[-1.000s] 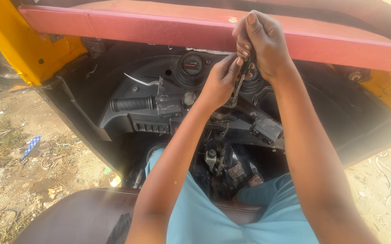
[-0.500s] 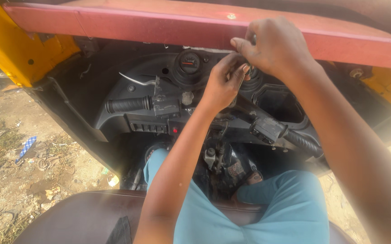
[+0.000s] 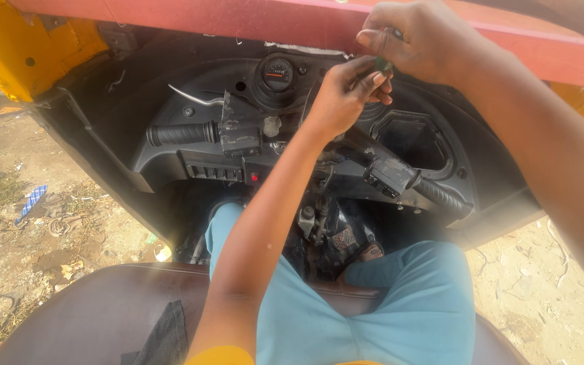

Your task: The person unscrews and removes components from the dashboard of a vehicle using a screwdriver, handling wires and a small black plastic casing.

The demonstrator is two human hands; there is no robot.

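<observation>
My right hand [image 3: 417,42] is raised in front of the red crossbar [image 3: 204,20], fingers closed around the top of a thin tool with a green handle [image 3: 384,65]. Just below it, my left hand [image 3: 342,98] pinches the lower part of the same tool against the black dashboard [image 3: 238,74], right of the round gauge [image 3: 278,71]. The tool's tip is hidden behind my left fingers. The black handlebar runs under my hands, with its left grip [image 3: 180,133] and right grip [image 3: 442,197] free.
A switch panel with a small red light [image 3: 255,177] sits under the handlebar. Yellow body frame [image 3: 28,47] at upper left. I sit on a brown seat [image 3: 69,311] in light blue trousers [image 3: 407,304]. Dirt ground with litter [image 3: 32,201] lies on both sides.
The view has shifted so the handlebar's right grip now shows. Both hands stay together on the tool at the dashboard, my right hand now slightly further right.
</observation>
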